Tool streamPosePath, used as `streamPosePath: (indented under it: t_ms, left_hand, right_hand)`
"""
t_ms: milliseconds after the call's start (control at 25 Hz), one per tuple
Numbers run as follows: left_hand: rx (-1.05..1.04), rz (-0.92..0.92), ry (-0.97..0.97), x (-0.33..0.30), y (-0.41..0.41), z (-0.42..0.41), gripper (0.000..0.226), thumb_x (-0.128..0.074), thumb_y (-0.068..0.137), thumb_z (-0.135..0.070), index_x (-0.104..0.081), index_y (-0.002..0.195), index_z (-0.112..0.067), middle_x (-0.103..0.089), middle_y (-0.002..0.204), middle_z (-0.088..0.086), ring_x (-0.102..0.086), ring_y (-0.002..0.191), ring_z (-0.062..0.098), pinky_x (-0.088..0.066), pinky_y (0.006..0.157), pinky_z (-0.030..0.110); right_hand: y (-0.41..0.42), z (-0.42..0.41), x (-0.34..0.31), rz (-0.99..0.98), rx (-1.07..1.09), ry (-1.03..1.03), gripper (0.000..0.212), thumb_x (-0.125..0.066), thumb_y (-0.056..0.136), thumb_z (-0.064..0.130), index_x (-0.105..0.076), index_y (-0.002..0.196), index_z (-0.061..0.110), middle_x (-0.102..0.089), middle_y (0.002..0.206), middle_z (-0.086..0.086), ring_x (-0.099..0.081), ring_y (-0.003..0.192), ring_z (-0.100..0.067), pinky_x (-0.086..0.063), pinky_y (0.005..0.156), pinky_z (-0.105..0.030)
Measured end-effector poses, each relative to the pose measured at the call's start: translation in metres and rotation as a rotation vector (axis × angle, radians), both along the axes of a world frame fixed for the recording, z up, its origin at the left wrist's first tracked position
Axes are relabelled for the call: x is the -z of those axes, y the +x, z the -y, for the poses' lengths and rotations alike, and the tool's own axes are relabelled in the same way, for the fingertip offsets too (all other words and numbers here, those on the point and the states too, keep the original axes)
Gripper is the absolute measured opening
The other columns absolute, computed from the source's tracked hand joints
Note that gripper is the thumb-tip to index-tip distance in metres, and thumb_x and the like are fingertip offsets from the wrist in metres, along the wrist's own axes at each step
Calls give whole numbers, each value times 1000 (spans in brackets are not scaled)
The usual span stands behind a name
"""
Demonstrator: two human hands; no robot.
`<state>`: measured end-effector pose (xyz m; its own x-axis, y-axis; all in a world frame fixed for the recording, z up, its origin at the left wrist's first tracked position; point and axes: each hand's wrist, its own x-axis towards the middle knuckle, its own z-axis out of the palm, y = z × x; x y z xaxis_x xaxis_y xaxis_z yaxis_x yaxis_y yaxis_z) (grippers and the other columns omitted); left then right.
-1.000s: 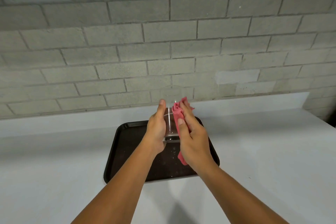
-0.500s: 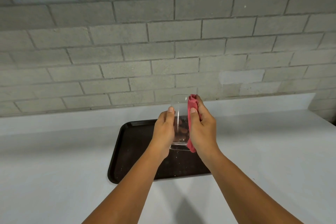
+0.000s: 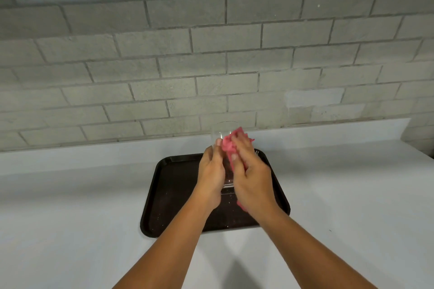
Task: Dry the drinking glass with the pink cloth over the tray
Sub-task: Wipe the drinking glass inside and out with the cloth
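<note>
A clear drinking glass [image 3: 222, 132] is held upright above the black tray [image 3: 164, 195]. My left hand [image 3: 210, 176] grips the glass from its left side. My right hand [image 3: 252, 178] presses a crumpled pink cloth [image 3: 229, 144] against the right side of the glass. A strip of the cloth hangs below my right palm. Most of the glass body is hidden behind both hands; only its rim and base show.
The tray sits on a white counter [image 3: 340, 195], and small droplets or specks dot its dark surface. A grey brick wall [image 3: 211, 54] rises right behind the counter's low white backsplash.
My right hand has slid with the cloth along the right side of the glass, and the cloth is more bunched near the rim. My left hand keeps its grip.
</note>
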<state>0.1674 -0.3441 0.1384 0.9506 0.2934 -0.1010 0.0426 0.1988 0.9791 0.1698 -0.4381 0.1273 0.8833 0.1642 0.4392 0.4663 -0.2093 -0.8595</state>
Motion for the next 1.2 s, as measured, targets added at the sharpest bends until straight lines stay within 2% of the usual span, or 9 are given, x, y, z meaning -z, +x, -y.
streamPosePath:
  t_ms: [120,200,280,440,560,680,800,960,1200]
  left_hand:
    - [31,4,25,5,3,1,36,-41,103,-48,-65,107,-21,-75,86,-1,-75,68,1,-57,57,17]
    - [16,10,19,0,8,-3,47,-42,100,-55,-66,120,-20,-78,99,5,-77,91,11,-62,84,33]
    - [19,9,12,2,13,-10,57,-43,96,-61,-65,129,-19,-77,113,9,-73,107,23,-55,100,48]
    - [65,-34,-20,14,8,-6,52,-43,99,-54,-70,108,-10,-76,91,16,-74,79,30,-62,72,43]
    - [69,-45,-56,18,11,-8,56,-42,99,-55,-70,114,-8,-77,101,20,-75,88,35,-61,75,44]
    - [58,-47,-86,17,21,-20,59,-40,100,-56,-70,117,-8,-77,108,21,-76,97,35,-61,76,42]
    - [99,-83,-122,26,25,-23,62,-41,98,-58,-70,118,-7,-78,105,20,-77,88,32,-61,72,41]
    - [147,-92,-147,31,34,-26,61,-41,98,-58,-71,116,-7,-77,97,16,-75,85,29,-60,76,42]
    - [262,23,-7,55,52,-46,49,-76,78,-22,-63,122,-5,-72,105,18,-72,88,32,-61,78,45]
  right_hand:
    - [16,2,-22,-110,33,125,41,-45,102,29,-45,140,44,-42,133,39,-48,128,5,-45,105,-24]
    - [6,2,-19,-93,-6,139,41,-45,102,31,-44,137,51,-42,132,43,-47,119,17,-44,102,-18]
    - [-7,3,-3,-130,-30,129,42,-44,102,30,-45,141,47,-45,143,29,-48,122,13,-42,103,-16]
    - [28,11,-13,-319,117,310,30,-42,103,29,-59,124,43,-65,125,6,-63,110,-11,-52,98,-33]
    - [30,8,-20,-259,92,272,37,-44,103,27,-53,138,30,-60,132,12,-60,115,-4,-49,98,-23]
    - [9,0,-4,-257,22,203,40,-43,103,25,-49,141,35,-59,133,16,-59,114,2,-49,98,-18]
    - [31,2,-6,-329,64,296,36,-43,103,25,-54,136,33,-64,112,23,-63,102,4,-52,96,-24]
    - [46,-3,-8,-329,84,319,35,-44,103,26,-54,137,30,-59,103,31,-60,93,11,-47,83,-8]
    - [76,-7,12,-418,114,313,34,-46,101,22,-60,132,25,-69,120,5,-65,113,-15,-51,102,-40]
